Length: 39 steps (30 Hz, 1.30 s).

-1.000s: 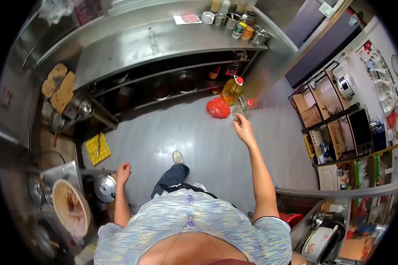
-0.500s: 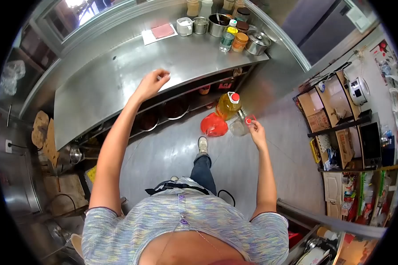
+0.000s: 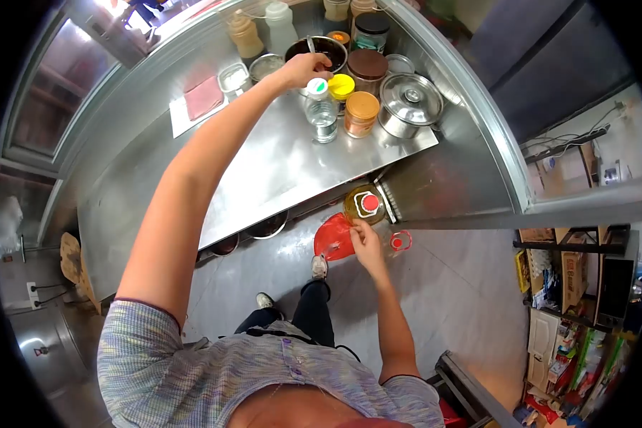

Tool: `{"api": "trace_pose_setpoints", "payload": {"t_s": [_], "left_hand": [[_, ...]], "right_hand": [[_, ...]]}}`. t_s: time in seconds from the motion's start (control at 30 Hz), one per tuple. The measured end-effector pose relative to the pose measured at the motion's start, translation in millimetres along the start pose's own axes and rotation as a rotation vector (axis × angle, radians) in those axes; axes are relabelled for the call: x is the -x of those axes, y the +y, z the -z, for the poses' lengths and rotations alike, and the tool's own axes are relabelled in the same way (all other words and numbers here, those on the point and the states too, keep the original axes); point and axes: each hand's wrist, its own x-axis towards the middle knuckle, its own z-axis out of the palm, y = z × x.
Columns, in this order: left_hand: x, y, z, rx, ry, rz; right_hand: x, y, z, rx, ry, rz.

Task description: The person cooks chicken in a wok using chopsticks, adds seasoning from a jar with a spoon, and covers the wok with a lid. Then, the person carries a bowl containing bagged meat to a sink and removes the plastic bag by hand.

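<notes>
My left hand [image 3: 305, 70] is over the steel counter, at the near rim of a pot [image 3: 324, 50] with dark contents and a spoon handle. Its fingers curl downward; anything in them is hidden. Close below it stand a clear bottle [image 3: 322, 118] with a white and green cap, and a yellow-lidded jar [image 3: 341, 87]. My right hand [image 3: 367, 248] hangs low, fingers loosely bent and apart from the thumb, with nothing visible in them. Beyond it are a red plastic bag [image 3: 332, 239] and an oil jug [image 3: 364, 201]. A red-capped clear jug [image 3: 398, 241] stands to its right.
An orange-lidded jar [image 3: 361, 114] and a lidded steel pot [image 3: 410, 103] stand at the counter's right end. A pink cloth [image 3: 203, 96] lies further left. Shelves [image 3: 581, 278] line the right side, and a metal-framed partition [image 3: 471, 128] rises beside the counter.
My left hand has moved from above the counter's front to the pot and jars. My right hand has let go of the red-capped jug and moved left toward the red bag. The view has shifted closer.
</notes>
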Motion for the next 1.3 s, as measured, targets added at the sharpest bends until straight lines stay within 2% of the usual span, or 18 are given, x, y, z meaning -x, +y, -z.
{"api": "trace_pose_setpoints", "payload": {"t_s": [0.03,0.07,0.17,0.27,0.37,0.4,0.5,0.6,0.73,0.8,0.87,0.93,1.0,1.07,1.13,1.17,1.2,1.3], "left_hand": [[-12.1,2.7,-2.8,-0.086,-0.055,-0.111],[-29.1,-8.0,-11.4,-0.229,-0.095,-0.342],[-38.8,20.4,-10.5,-0.611,-0.33,-0.378],[-47.3,14.8,-22.8,-0.719,-0.36,-0.422],[-51.4,5.3,-28.8,-0.662,-0.311,-0.472],[-50.6,14.0,-24.1,-0.712,-0.379,-0.437],[-52.8,-6.2,-28.0,-0.635,-0.206,-0.573],[-42.5,5.6,-2.8,-0.554,-0.117,-0.576],[-29.3,26.9,51.3,-0.452,0.058,-0.5],[-16.2,37.9,86.5,-0.432,0.126,-0.393],[10.6,58.8,127.4,-0.392,0.139,-0.317],[43.1,72.5,161.7,-0.381,0.175,-0.33],[88.8,87.6,186.0,-0.391,0.216,-0.502],[148.4,112.7,194.1,-0.343,0.185,-0.46],[209.4,131.7,187.9,-0.317,0.154,-0.412],[240.5,138.8,184.4,-0.304,0.108,-0.349],[273.4,145.8,180.2,-0.288,0.074,-0.274],[368.1,147.0,151.3,-0.452,0.144,-0.16]], "right_hand": [[0.2,9.0,1.8,0.009,0.028,0.019],[0.6,17.5,4.1,-0.027,0.025,-0.009],[1.2,46.3,5.6,-0.097,0.006,-0.088],[-3.6,54.6,7.1,-0.038,0.015,-0.049],[-14.9,49.9,9.1,0.023,0.033,0.001],[-19.0,46.8,8.9,-0.021,0.049,-0.012],[-29.0,33.7,9.4,-0.076,0.014,-0.049],[-34.3,23.5,6.7,-0.087,-0.023,-0.041],[-42.6,-5.5,2.8,-0.207,0.013,0.041],[-49.1,-37.7,7.4,-0.311,0.059,0.075],[-53.3,-92.7,15.0,-0.322,0.097,0.182],[-57.6,-143.2,16.9,-0.343,0.105,0.376],[-66.4,-179.3,9.1,-0.349,0.009,0.514],[-69.8,-245.5,-12.7,-0.373,-0.087,0.684],[-65.3,-265.1,-40.8,-0.441,-0.383,0.653],[-57.5,-271.8,-59.8,-0.571,-0.562,0.631],[-55.7,-263.8,-76.5,-0.554,-0.798,0.553],[-3.5,-253.0,-137.9,-0.534,-1.117,0.31]]}}
